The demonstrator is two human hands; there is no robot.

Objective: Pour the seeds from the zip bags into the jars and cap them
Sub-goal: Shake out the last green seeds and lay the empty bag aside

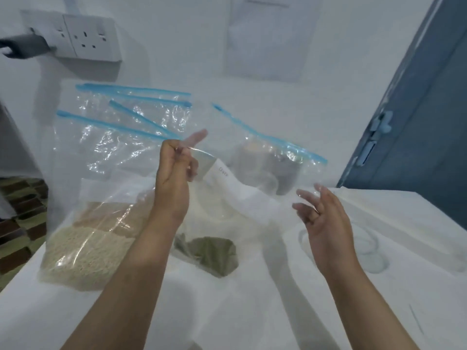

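My left hand (174,173) is raised above the tabletop (328,311), its fingers (187,160) curled and pinching the upper edge of a clear zip bag (247,178) with a blue seal strip. The bag hangs between my two hands; its seal runs from upper left down to lower right, ending above and just beyond my right hand (321,218). The right hand's fingers are spread and relaxed, tips touching or nearly touching the bag's film; I cannot tell which, and they clamp on nothing. Through the film a dark jar (283,170) shows, blurred, on the tabletop behind. Below my left forearm lies a bag of pale seeds (83,251); a small heap of green seeds (209,253) sits in film between my forearms. Empty zip bags (126,117) lie further back. Judgement: the right hand is nearer the free end of the seal, so it is placed to take that corner and spread the mouth.
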